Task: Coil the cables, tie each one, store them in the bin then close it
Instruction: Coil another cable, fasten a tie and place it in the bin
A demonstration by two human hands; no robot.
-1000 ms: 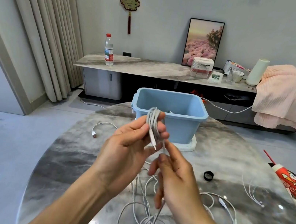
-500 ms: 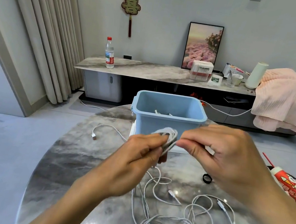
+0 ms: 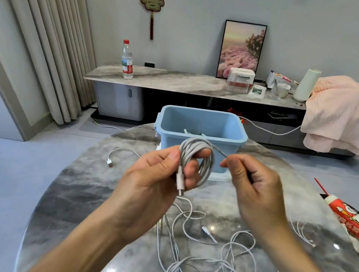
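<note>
Marble-look round bench [image 3: 86, 194] fills the lower view, its near edge cut off by the frame. Left hand [image 3: 154, 185] holds a coiled grey cable [image 3: 196, 159] above the bench, thumb pressed on the front of the loops, fingers curled through them; a connector end hangs down just below the thumb. Right hand [image 3: 256, 189], just right of the coil, pinches the cable's free tail between thumb and forefinger, tail running taut from the coil's top; the rest of that tail is hidden inside the grip. Behind both hands sits the open blue bin [image 3: 201, 125], lower front blocked by the coil and fingers; small white bits show inside, too little visible to identify. White lid [image 3: 221, 177] lies under the bin, mostly hidden. Below the hands lies a tangle of loose white cables [image 3: 208, 266], cut off at the bottom edge, count unclear. Left of the left hand, another white cable [image 3: 120, 152] trails over the bench edge. Far right, a red tube [image 3: 352, 220], partly cut off.
</note>
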